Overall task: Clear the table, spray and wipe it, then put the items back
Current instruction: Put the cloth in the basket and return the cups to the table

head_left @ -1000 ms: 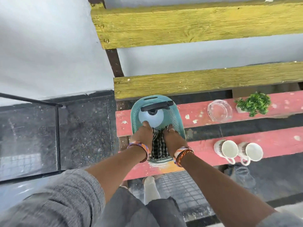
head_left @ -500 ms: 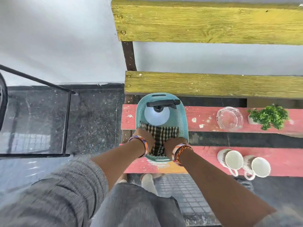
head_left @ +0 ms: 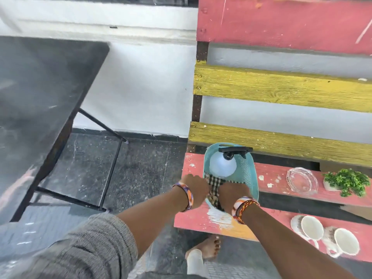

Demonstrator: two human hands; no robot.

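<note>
A teal plastic basket (head_left: 251,174) rests at the left end of a pink slatted bench (head_left: 277,216). Inside it stands a white spray bottle (head_left: 222,167) with a black trigger head, and a checked cloth (head_left: 214,183) lies in front of the bottle. My left hand (head_left: 194,189) is closed on the basket's near left rim. On the near right rim my right hand (head_left: 231,195) is closed too, with the cloth showing between both hands. The black table (head_left: 36,87) stands to the left, its top bare in the part I see.
On the bench to the right lie a clear glass dish (head_left: 302,181), a small green plant (head_left: 348,181) and two white mugs (head_left: 311,227) (head_left: 346,241). Yellow and pink slats form the bench back. My bare foot (head_left: 207,248) is on the dark floor below.
My hands slid back from the cloth inside the basket to its near rim. The view swung left and up, bringing the black table into sight.
</note>
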